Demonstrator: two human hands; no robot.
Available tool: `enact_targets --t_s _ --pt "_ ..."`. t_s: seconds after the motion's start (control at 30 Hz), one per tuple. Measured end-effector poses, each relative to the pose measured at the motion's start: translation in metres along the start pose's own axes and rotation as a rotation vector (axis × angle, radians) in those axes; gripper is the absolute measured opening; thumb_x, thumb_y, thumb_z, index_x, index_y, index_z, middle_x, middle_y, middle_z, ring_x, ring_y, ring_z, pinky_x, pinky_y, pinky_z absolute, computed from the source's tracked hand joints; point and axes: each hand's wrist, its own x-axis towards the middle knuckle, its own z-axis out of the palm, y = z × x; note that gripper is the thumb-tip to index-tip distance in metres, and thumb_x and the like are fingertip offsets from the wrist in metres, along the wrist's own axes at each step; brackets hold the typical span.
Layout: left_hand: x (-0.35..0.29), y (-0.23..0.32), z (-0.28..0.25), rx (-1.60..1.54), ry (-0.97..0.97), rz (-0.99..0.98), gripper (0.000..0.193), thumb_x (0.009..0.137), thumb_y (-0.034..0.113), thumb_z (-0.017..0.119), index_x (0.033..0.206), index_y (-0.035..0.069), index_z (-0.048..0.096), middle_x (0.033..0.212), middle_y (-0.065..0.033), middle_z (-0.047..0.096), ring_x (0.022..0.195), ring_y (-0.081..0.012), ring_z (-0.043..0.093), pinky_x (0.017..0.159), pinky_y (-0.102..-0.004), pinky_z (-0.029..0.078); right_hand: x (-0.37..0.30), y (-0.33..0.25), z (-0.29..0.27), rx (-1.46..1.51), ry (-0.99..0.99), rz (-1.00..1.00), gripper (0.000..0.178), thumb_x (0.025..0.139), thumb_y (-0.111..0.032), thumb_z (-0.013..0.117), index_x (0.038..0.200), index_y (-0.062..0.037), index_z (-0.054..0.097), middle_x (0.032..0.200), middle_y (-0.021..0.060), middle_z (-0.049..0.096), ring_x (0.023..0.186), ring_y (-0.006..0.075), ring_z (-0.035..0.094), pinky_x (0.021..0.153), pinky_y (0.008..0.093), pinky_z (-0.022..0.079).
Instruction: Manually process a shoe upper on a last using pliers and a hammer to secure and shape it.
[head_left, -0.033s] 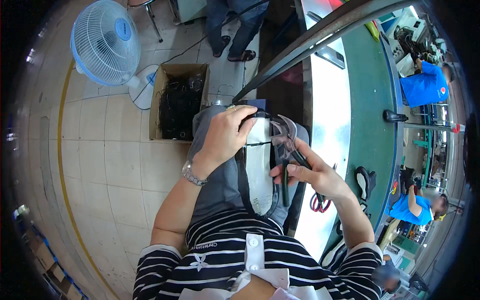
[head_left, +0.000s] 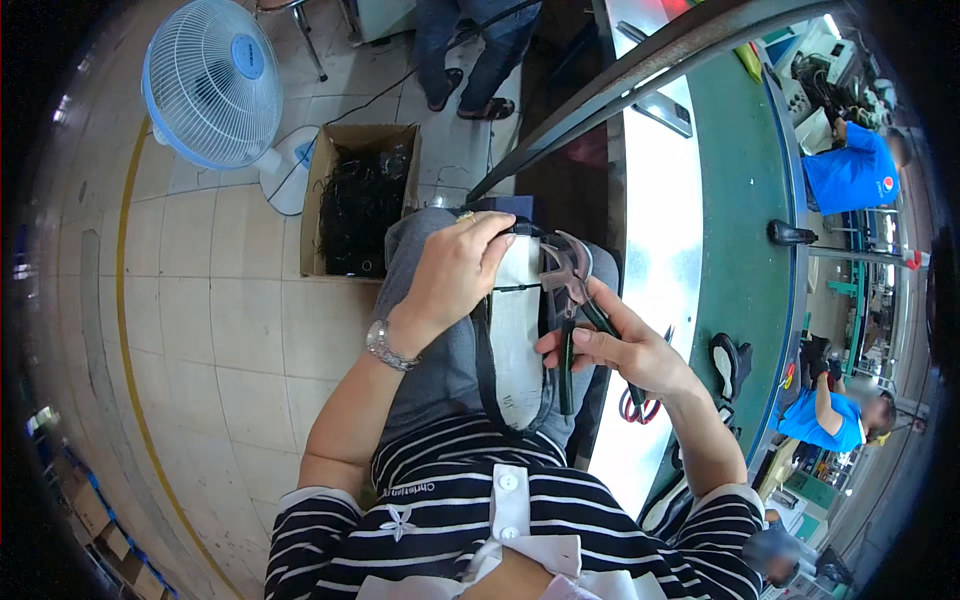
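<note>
Tiled floor (head_left: pixel 240 320), green bench (head_left: pixel 740 290)

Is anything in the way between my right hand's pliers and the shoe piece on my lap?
Nothing visible is: your right hand holds the pliers right at the right edge of the shoe piece.

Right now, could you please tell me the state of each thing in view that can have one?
Left hand: gripping the far end of the shoe piece
Shoe piece: pale face up
Right hand: closed around the pliers
Pliers: handles spread
Wristwatch: worn
Cardboard box: open, holding black material
Fan: upright; spinning, cannot tell
Scissors: partly hidden
</note>
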Motion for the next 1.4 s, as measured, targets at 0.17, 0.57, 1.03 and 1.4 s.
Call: enact_targets --t_s 0.17,0.57,1.03,1.4 --pt "-0.002 0.004 0.020 0.044 0.208 0.034 0.009 0.088 0.006 0.063 0.095 0.001 0.067 0.091 -0.0133 0.070 0.080 -0.0283 0.068 0.068 -0.0329 0.053 0.011 -0.010 0.008 0.151 -0.025 0.098 0.050 0.101 -0.016 0.045 0.146 -0.0113 0.024 0.110 0.0174 0.067 0.098 0.0232 0.067 0.080 0.0274 0.051" --pt "0.012 0.004 0.007 -0.250 0.024 -0.257 0.016 0.088 0.004 0.061 0.102 -0.001 0.066 0.099 -0.0123 0.069 0.091 -0.0220 0.067 0.080 -0.0297 0.050 0.031 -0.023 0.016 -0.016 0.173 0.083 0.043 0.100 -0.017 0.046 0.140 -0.0076 0.033 0.083 0.0033 0.065 0.071 0.0090 0.063 0.056 0.0188 0.043" --pt "0.001 0.003 0.025 -0.566 0.110 -0.409 0.023 0.083 0.003 0.060 0.104 -0.001 0.069 0.106 -0.0153 0.070 0.100 -0.0232 0.068 0.088 -0.0300 0.051 0.023 -0.010 0.029 -0.359 0.253 0.058 0.052 0.099 -0.011 0.047 0.144 -0.0063 0.022 0.074 0.0082 0.059 0.064 0.0163 0.062 0.060 0.0304 0.050" --pt "0.001 0.005 0.028 -0.707 0.156 -0.473 0.022 0.085 0.002 0.059 0.104 -0.001 0.070 0.102 -0.0118 0.072 0.092 -0.0166 0.068 0.083 -0.0264 0.051 0.019 -0.018 0.019 -0.787 0.227 0.072 0.053 0.096 -0.009 0.049 0.141 -0.0048 0.022 0.062 0.0188 0.061 0.057 0.0368 0.064 0.054 0.0413 0.050"
